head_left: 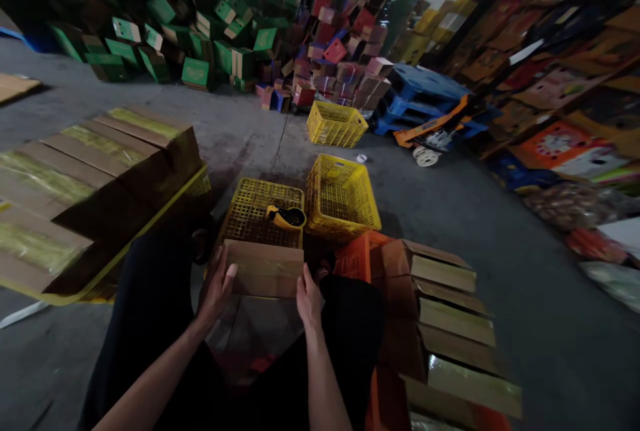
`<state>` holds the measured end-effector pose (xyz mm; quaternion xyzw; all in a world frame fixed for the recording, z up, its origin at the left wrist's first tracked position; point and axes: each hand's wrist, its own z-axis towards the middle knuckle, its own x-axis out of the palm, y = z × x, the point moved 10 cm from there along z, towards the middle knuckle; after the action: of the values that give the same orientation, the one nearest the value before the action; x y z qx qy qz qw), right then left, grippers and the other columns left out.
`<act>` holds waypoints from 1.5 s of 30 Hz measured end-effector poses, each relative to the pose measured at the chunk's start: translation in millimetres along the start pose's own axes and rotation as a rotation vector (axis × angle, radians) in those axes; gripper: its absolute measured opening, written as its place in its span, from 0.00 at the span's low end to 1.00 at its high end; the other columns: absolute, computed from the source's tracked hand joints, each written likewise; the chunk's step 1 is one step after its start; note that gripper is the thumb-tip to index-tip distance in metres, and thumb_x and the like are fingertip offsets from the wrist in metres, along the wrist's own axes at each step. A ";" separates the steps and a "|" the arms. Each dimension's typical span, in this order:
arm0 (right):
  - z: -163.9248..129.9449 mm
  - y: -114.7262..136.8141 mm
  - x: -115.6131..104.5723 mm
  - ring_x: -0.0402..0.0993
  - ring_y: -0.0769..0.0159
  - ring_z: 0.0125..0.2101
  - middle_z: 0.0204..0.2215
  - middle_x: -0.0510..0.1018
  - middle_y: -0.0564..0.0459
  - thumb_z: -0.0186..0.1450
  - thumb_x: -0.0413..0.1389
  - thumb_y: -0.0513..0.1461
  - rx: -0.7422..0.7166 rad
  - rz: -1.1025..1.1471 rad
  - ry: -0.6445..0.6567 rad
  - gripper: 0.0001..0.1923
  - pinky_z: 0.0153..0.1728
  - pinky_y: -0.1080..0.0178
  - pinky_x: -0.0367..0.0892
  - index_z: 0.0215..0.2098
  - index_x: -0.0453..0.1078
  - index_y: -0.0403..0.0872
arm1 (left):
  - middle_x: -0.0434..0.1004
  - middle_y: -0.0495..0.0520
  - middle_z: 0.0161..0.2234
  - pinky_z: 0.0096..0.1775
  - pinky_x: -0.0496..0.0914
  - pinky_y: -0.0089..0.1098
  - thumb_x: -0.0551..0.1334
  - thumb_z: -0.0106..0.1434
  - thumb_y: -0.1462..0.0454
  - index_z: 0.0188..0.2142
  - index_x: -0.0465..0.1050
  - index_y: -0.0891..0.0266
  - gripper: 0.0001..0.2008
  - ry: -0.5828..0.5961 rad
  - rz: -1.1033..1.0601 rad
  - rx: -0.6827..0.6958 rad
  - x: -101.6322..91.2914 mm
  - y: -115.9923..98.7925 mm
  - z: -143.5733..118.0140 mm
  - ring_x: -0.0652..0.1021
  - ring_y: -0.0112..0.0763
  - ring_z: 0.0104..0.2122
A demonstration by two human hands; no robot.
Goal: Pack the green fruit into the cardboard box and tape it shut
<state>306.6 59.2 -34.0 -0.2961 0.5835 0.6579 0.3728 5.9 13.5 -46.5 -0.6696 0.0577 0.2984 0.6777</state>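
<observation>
Between my knees I hold a brown cardboard box with both hands, a strip of clear tape along its near face. My left hand presses on its left end, thumb over the near face. My right hand grips the right end. Just beyond the box, a yellow plastic crate lies with its grid side up. On that crate rests a yellow and black tape dispenser.
Taped boxes fill a yellow crate at left and an orange crate at right. Beyond stand an open yellow crate and another. Farther back are blue pallets, an orange pallet jack and heaped green boxes.
</observation>
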 end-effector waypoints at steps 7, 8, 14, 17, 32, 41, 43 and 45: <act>32.3 17.6 2.3 0.70 0.60 0.60 0.61 0.72 0.43 0.70 0.42 0.39 -0.024 0.156 0.068 0.28 0.59 0.58 0.67 0.66 0.65 0.43 | 0.49 0.54 0.72 0.69 0.48 0.50 0.49 0.73 0.51 0.67 0.63 0.57 0.27 0.043 0.204 0.149 8.0 -20.5 0.2 0.46 0.47 0.72; 33.2 18.9 2.8 0.70 0.60 0.60 0.61 0.72 0.43 0.71 0.42 0.39 -0.031 0.158 0.070 0.27 0.60 0.58 0.66 0.64 0.67 0.42 | 0.48 0.54 0.73 0.68 0.48 0.51 0.50 0.73 0.51 0.66 0.64 0.57 0.27 0.051 0.261 0.157 10.6 -20.9 -0.6 0.45 0.49 0.72; 13.9 4.2 -4.1 0.73 0.57 0.57 0.59 0.74 0.44 0.70 0.45 0.40 0.036 0.304 0.010 0.26 0.58 0.58 0.68 0.63 0.68 0.44 | 0.43 0.57 0.73 0.67 0.50 0.54 0.51 0.73 0.54 0.69 0.58 0.59 0.28 0.107 0.447 0.115 21.4 -11.1 -7.1 0.41 0.51 0.72; -0.6 -12.1 -6.5 0.81 0.56 0.43 0.50 0.81 0.43 0.68 0.46 0.41 0.166 0.308 0.018 0.27 0.48 0.59 0.74 0.62 0.70 0.43 | 0.43 0.58 0.74 0.67 0.51 0.53 0.50 0.73 0.54 0.69 0.59 0.61 0.28 0.104 0.480 0.112 22.2 -9.7 -7.6 0.41 0.52 0.72; -18.9 -31.0 -17.8 0.80 0.55 0.43 0.42 0.83 0.42 0.64 0.47 0.45 0.279 0.394 -0.081 0.22 0.48 0.56 0.72 0.45 0.79 0.45 | 0.43 0.60 0.73 0.66 0.53 0.54 0.50 0.74 0.54 0.69 0.58 0.62 0.28 0.108 0.492 0.123 22.6 -11.0 -8.4 0.44 0.53 0.71; -8.7 -27.5 -16.6 0.78 0.53 0.45 0.43 0.82 0.40 0.65 0.48 0.51 0.263 0.428 -0.127 0.24 0.51 0.55 0.68 0.42 0.78 0.44 | 0.43 0.57 0.74 0.67 0.52 0.51 0.51 0.73 0.54 0.70 0.57 0.60 0.29 0.110 0.513 0.101 21.8 -11.2 -7.5 0.45 0.51 0.71; -8.9 -28.6 -16.2 0.78 0.54 0.43 0.40 0.82 0.41 0.64 0.50 0.52 0.270 0.437 -0.133 0.22 0.49 0.55 0.68 0.39 0.78 0.46 | 0.44 0.57 0.73 0.67 0.52 0.51 0.51 0.73 0.54 0.69 0.58 0.60 0.29 0.110 0.521 0.100 21.8 -13.3 -7.4 0.46 0.53 0.71; -7.9 -31.5 -14.3 0.78 0.54 0.40 0.36 0.82 0.43 0.63 0.51 0.53 0.285 0.456 -0.129 0.21 0.45 0.56 0.69 0.35 0.77 0.47 | 0.45 0.57 0.73 0.66 0.53 0.51 0.51 0.73 0.54 0.69 0.58 0.60 0.29 0.103 0.527 0.096 20.9 -15.3 -6.8 0.46 0.53 0.71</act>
<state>340.4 50.5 -40.5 -0.0593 0.6968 0.6536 0.2893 32.5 15.0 -43.9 -0.6128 0.2785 0.4271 0.6038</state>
